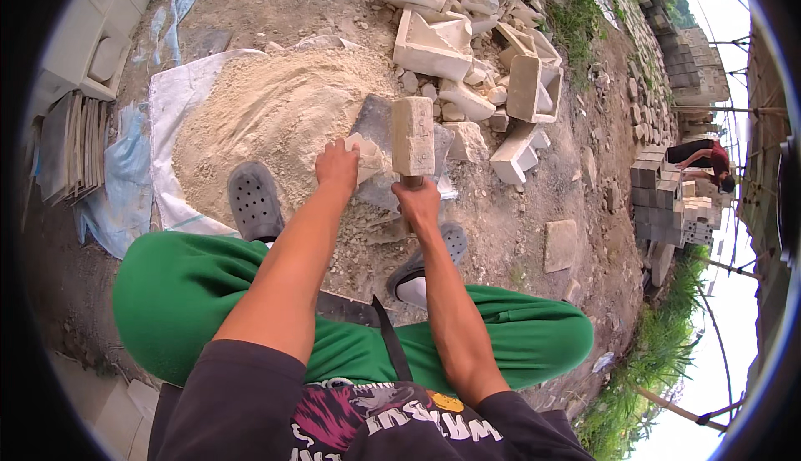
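My right hand (417, 202) is closed around the short handle of a mallet whose big, block-shaped head (413, 137) is coated in pale dust. The head is raised in front of me and hides part of what lies beneath it. To its left, my left hand (337, 166) grips a broken cream-coloured chunk (365, 154) with the fingers curled over its edge. Under the chunk is a dark grey slab (374, 117) strewn with crumbs. A heap of pale crushed powder (267, 102) spreads beyond my left hand on a white sheet (177, 106).
Broken cream mouldings (434, 44) are piled ahead to the right. My grey clogs (253, 201) stand either side of the work spot. A flat stone (560, 246) lies at right. Thin boards (75, 148) lean at far left. Another person (709, 161) bends by stacked grey blocks (655, 181).
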A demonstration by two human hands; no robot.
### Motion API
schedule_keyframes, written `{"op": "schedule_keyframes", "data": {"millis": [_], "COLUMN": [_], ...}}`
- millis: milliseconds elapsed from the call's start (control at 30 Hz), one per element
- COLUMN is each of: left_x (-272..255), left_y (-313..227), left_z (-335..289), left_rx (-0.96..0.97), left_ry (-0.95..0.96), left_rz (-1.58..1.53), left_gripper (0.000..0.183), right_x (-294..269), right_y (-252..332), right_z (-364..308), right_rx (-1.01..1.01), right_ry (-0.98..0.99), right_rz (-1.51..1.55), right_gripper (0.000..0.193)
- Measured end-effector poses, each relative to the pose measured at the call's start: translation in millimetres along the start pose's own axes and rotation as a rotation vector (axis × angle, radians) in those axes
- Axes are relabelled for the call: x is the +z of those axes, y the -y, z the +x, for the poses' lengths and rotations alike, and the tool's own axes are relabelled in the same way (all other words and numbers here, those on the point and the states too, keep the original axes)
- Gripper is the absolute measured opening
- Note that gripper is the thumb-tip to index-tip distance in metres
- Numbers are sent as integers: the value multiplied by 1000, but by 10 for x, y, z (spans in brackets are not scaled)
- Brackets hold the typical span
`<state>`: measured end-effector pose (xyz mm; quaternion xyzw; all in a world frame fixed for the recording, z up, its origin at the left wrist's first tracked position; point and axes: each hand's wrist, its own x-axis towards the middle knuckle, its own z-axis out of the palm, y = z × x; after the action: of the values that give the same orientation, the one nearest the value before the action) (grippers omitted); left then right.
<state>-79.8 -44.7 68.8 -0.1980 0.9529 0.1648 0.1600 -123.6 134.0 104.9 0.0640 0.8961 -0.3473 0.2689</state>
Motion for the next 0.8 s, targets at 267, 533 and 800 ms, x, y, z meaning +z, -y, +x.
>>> {"op": "schedule_keyframes", "data": {"millis": [267, 533, 800], "left_x": [47, -14, -57], "left_y": [22, 67, -42], "left_z": [-3, -35, -42], "left_rx": [61, 48, 52], "left_ry": [7, 16, 26], "left_rz": [-38, -33, 35], "left_gripper": [88, 90, 90], "right_x": [335, 118, 346], "right_y": [-395, -292, -391], "right_z": [-98, -11, -90], "right_rx": [-60, -16, -188], "right_ry": [-124, -147, -219], "right_rz": [-121, 146, 65], "right_gripper": [44, 43, 34]}}
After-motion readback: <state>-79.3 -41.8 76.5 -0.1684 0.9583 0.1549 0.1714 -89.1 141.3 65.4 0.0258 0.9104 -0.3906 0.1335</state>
